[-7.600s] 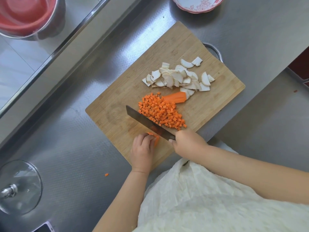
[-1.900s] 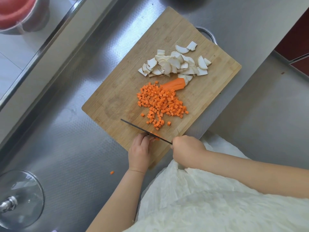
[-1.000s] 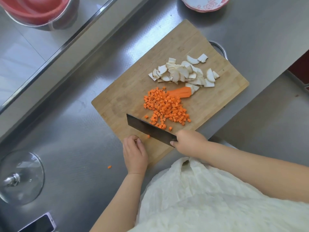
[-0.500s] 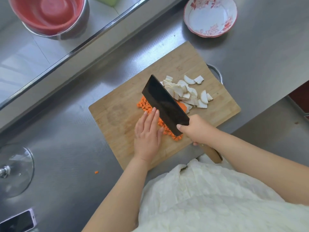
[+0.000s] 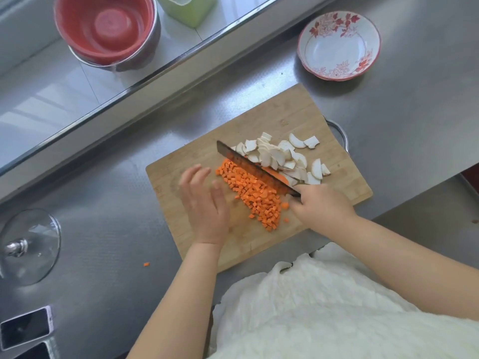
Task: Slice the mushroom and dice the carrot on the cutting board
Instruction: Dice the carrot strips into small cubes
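The steel counter (image 5: 259, 81) carried everything, and no brand, label or readable writing showed anywhere on it. The wooden cutting board (image 5: 285, 117) lay askew on it in front of the person and serves here as the landmark. Beyond the board's far left, behind a raised steel rail, stood a red basin (image 5: 103, 27) nested in a metal bowl, with a green container (image 5: 186, 9) next to it. Beyond the board's far right corner sat a white bowl with a red flower pattern (image 5: 338, 45), its decoration pictorial only. Left of the board, well apart, a glass lid (image 5: 29, 246) lay on the counter, and nearer the viewer's left corner lay a phone (image 5: 24, 327) with a dark screen.

On the board, the left hand (image 5: 204, 203) hovered over its left half, fingers spread and loose, grasping nothing; it was motion-blurred. The right hand (image 5: 318, 206) was clenched around the handle of a cleaver (image 5: 248, 165) near the board's right front edge. The blade stood on edge across the board's middle. The mushroom slices (image 5: 282, 158) were heaped on the far side of the blade, the diced carrot (image 5: 254, 195) on its near side, and an uncut carrot piece (image 5: 278, 176) showed just behind the blade. One stray carrot cube (image 5: 146, 264) lay on the counter left of the board.
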A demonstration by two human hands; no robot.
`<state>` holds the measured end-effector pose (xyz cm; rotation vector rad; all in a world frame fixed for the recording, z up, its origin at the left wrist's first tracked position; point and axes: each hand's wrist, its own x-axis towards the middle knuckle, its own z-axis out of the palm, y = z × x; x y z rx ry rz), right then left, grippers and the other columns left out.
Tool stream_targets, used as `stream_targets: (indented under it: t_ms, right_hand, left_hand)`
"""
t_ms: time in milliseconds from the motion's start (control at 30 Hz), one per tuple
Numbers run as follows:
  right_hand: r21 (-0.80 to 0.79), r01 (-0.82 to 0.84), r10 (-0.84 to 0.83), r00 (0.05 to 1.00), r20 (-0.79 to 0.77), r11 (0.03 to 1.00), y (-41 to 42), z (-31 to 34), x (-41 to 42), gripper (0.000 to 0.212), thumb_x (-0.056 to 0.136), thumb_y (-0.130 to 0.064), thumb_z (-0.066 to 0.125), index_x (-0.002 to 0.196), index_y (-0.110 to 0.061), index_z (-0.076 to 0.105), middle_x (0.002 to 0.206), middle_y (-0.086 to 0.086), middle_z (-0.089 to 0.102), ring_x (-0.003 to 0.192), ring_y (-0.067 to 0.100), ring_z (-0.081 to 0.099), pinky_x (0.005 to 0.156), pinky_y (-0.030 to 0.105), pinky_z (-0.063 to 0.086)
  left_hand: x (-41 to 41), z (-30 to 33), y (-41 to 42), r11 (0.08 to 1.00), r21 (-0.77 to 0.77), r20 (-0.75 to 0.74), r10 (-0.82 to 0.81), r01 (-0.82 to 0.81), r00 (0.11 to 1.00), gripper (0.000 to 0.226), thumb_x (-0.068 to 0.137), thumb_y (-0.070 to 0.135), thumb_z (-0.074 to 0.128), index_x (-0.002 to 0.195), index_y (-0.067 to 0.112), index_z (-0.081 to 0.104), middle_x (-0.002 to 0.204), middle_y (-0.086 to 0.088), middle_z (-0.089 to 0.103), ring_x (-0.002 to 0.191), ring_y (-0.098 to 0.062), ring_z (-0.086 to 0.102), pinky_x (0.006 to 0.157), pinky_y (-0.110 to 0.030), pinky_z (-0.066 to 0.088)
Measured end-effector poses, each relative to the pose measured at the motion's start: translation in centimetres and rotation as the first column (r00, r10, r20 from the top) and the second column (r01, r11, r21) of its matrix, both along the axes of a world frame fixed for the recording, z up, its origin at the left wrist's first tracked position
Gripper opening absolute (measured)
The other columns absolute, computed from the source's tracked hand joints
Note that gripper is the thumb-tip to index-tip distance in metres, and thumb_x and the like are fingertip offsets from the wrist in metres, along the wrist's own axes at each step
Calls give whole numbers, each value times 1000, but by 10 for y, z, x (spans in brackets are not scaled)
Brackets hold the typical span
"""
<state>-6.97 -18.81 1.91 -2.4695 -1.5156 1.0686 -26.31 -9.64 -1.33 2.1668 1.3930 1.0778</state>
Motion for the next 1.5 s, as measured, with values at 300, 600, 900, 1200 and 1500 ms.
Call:
stream_targets:
  t_ms: [300,600,900,1200,1500]
  right_hand:
    - [292,-430,288,859,422,854,-7,-16,8,45,45,-21,86,89,-15,75,53,0,58,41,22,56,38,20,35]
    - [311,-484,336,841,423,818,-23,-24,9,48,43,-21,85,89,-13,77,49,1,55,39,23,53,40,20,33]
    - [258,-500,377,833,404,827,-30,-27,16,42,42,-23,83,82,-14,76,47,0,52,37,22,50,41,20,29]
    - [195,-482,384,838,389,854,-41,-31,25,36,45,-32,85,77,-19,74,47,-3,53,37,19,51,43,20,21]
    - [167,-483,405,843,355,860,-44,-33,25,28,52,-34,81,75,-22,72,48,-5,54,37,17,51,39,20,25]
  left_hand:
    - [39,78,34,490,-860,-261,-659,140,705,19,97,41,48,91,30,63,88,13,62,85,-6,58,74,-25,45]
    - [65,37,39,486,-862,-277,-689,143,670,17,98,32,48,103,29,63,105,12,59,96,-9,55,80,-27,44]
    - [91,11,53,688,-686,-566,-708,236,422,33,94,31,55,126,26,53,117,3,56,105,-18,54,78,-33,48]
    - [116,-22,56,582,-560,-742,-669,589,-43,45,89,41,62,128,20,53,124,1,53,111,-21,52,91,-34,45]
    - [106,-29,44,612,-510,-761,-649,605,15,55,87,40,62,133,19,42,131,-1,48,116,-21,45,90,-32,41]
